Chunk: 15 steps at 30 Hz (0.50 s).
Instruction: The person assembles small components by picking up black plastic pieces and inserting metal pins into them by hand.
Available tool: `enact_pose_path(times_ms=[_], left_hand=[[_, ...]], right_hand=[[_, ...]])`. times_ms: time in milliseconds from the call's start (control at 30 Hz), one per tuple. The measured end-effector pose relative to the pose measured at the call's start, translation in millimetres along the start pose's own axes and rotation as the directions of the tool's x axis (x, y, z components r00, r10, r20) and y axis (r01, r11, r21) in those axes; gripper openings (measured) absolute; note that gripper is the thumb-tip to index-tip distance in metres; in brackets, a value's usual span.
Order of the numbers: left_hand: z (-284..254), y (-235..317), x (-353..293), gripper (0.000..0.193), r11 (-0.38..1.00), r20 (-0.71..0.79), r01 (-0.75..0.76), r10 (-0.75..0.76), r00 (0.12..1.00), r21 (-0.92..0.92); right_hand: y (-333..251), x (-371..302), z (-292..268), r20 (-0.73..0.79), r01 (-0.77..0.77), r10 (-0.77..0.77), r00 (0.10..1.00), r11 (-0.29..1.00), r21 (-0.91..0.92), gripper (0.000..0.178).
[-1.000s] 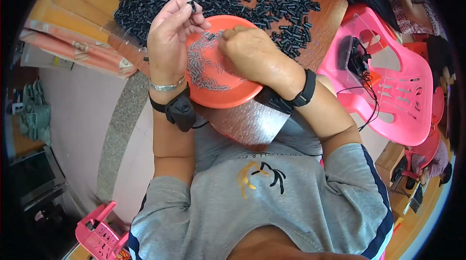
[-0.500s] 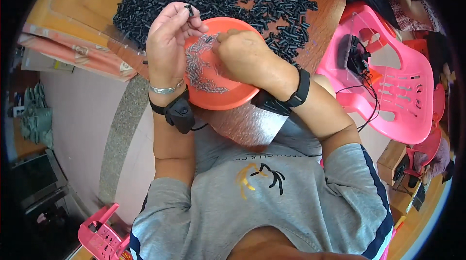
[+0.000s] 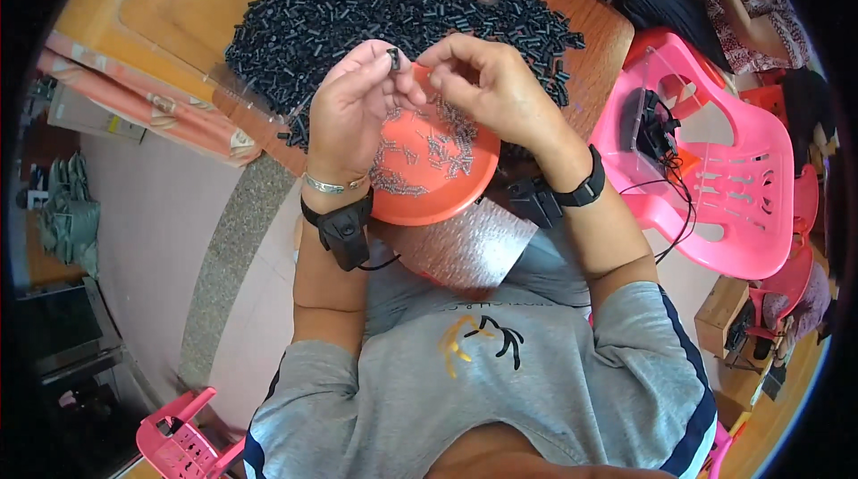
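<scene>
Pink chair (image 3: 728, 155), black heap (image 3: 402, 7), orange bowl (image 3: 454, 193) (partly hidden)

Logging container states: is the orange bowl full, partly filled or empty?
Partly filled: small metal pieces lie scattered in the orange bowl, whose bare bottom shows between them.
</scene>
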<state>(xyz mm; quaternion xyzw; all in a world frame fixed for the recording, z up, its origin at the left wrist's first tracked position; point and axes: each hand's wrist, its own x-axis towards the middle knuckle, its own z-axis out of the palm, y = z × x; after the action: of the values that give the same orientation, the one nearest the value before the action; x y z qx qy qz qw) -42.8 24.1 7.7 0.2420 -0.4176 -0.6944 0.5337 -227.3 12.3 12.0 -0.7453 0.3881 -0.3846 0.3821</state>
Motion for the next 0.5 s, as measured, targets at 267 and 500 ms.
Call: enact_pose_path(times_ms=[267, 500], left_hand=[[11.0, -6.9, -0.4, 0.017, 0.997, 0.006, 0.047, -0.048, 0.999, 0.067], [16.3, -8.6, 0.0, 0.016, 0.978, 0.033, 0.066, -0.074, 0.997, 0.197]], right_hand=[[-0.5, 1.5, -11.1, -0.052, -0.052, 0.081, 0.995, 0.91, 0.412, 0.015], [-3.9, 0.4, -9.2, -0.12, 0.015, 0.046, 0.992, 0.885, 0.464, 0.013]])
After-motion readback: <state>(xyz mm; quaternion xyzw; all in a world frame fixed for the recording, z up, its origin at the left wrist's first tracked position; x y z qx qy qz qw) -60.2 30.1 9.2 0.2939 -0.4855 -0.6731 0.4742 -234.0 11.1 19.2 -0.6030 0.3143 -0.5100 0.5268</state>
